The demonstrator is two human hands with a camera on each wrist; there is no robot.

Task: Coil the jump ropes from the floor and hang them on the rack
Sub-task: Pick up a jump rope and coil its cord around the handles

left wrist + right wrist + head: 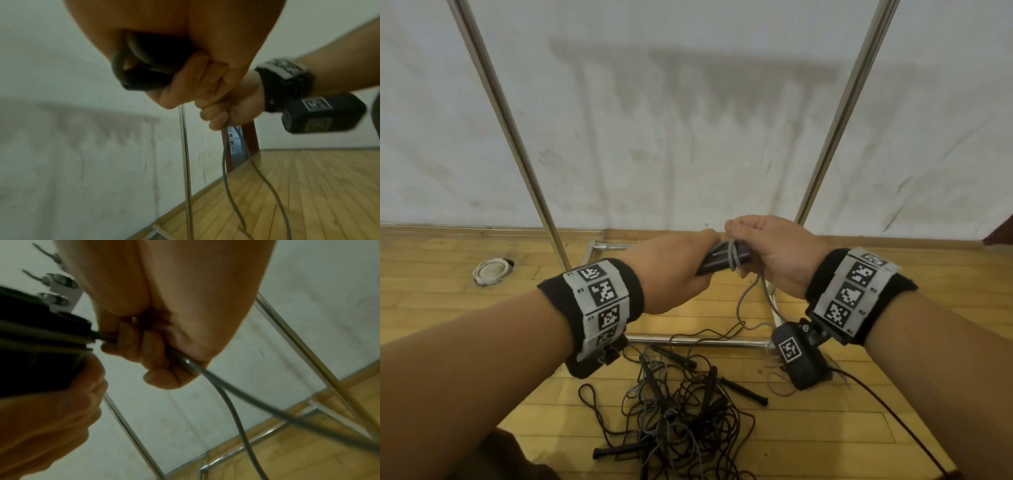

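The left hand grips black handles (grey cord looped around them). The right hand pinches that cord.

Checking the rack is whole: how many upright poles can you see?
2: the left pole slants up at left, the right pole at right, both rising from the base frame on the floor. The rack's top is out of view, so more may be hidden.

Grey jump rope wound in 2 or 3 turns around black handles at frame centre, tail trailing down to floor. Tangled pile of ropes, black and grey, at lower centre. Chrome rack: 2 uprights slanting across upper frame.
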